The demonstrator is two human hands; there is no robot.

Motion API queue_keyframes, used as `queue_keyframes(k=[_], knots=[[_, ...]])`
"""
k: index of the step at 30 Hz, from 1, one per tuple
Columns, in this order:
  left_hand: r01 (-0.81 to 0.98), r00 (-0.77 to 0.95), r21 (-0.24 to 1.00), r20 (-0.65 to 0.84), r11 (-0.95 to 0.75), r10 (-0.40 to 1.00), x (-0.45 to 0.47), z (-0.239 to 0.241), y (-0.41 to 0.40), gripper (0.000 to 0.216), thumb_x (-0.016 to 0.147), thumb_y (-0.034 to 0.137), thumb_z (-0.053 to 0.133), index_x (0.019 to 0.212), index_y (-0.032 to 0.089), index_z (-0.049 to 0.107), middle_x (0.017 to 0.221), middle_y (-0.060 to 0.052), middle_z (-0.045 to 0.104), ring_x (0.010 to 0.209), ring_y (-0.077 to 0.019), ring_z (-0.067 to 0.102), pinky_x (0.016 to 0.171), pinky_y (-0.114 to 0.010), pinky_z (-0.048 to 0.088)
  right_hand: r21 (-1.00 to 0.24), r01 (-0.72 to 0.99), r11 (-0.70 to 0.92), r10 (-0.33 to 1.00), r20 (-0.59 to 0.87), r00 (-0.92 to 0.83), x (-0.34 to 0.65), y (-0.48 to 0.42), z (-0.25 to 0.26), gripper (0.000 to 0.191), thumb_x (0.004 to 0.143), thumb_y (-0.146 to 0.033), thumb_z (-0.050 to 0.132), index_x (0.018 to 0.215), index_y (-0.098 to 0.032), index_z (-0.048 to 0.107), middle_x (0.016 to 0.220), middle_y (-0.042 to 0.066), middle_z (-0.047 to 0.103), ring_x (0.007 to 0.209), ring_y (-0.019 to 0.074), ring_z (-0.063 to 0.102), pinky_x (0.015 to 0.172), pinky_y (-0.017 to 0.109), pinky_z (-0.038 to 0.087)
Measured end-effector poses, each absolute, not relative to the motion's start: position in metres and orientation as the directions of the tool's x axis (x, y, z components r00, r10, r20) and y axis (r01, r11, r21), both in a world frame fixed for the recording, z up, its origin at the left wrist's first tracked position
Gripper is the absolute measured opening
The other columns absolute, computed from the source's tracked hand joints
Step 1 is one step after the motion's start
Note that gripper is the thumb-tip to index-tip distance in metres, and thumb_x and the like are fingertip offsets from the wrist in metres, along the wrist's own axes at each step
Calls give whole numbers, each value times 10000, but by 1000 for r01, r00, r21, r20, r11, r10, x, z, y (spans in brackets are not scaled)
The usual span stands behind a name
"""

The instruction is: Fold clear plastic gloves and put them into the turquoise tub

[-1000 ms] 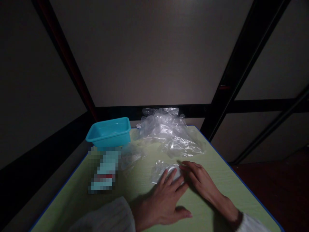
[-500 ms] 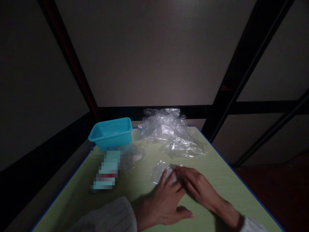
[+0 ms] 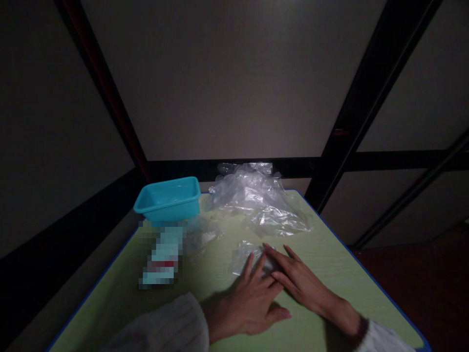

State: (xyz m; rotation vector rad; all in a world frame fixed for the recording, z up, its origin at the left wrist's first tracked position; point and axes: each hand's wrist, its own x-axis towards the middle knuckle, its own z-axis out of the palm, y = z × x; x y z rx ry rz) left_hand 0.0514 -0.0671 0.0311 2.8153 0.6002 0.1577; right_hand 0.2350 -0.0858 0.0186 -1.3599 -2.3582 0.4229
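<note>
Right grip [image 3: 306, 283] has fanned wider; left grip [image 3: 253, 304] splayed, both touching clear plastic [image 3: 241, 257]

Clear plastic film [image 3: 240, 260], turquoise basin [image 3: 174, 211], pale green tabletop [image 3: 330, 266], blue edging [image 3: 366, 266], greyish-white sleeve [image 3: 172, 325], dark red floor [image 3: 414, 278]

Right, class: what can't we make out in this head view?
Head view:
Small clear plastic: part hidden by the left hand.
Pale-green item: details blurred by pixelation.
Blue tub: lower inside hidden by its front wall.
Left sleeve: cut off by the bottom edge.
</note>
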Motion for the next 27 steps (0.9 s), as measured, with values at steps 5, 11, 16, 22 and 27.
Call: queue_keyframes(k=[5,11,16,22,27], knots=[[367,915,293,56,-883,399,49,32,-67,537,932,511,292,1350,181,361,1388,-76,435,1373,-333,51,1085,-598,113,-440,765,470,882,197,-428,234,-85,18,496,973,-381,258,1427,-185,219,1340,137,482,1207,240,480,1068,557,218],[394,869,379,143,-838,473,39,34,-65,414,950,397,337,1331,241,386,1365,-6,469,1345,-223,263,1116,-478,196,-447,772,452,891,198,-408,231,-84,21,423,963,-222,263,1380,-163,293,1282,132,545,1161,212,528,1068,535,238],[597,720,323,186,-734,668,40,25,-62,407,929,229,357,1313,112,418,1414,-96,397,1303,-197,346,1091,-332,297,-391,796,461,887,229,-401,229,-83,17,478,904,-106,329,1375,-171,278,1276,151,546,1124,199,558,1064,549,221],[530,811,184,178,-828,558,41,10,-58,599,939,395,339,1412,55,200,1494,-147,167,1378,-230,126,1123,-348,191,-322,830,457,888,224,-402,226,-84,14,441,911,-125,328,1349,-172,316,1318,171,497,1173,228,516,1035,611,222],[533,824,144,137,-834,550,39,6,-58,644,931,429,345,1420,50,164,1495,-160,128,1381,-245,71,1127,-363,144,-258,845,468,880,232,-416,227,-85,10,473,888,-106,340,1355,-184,337,1359,141,456,1204,238,484,1039,616,217]])
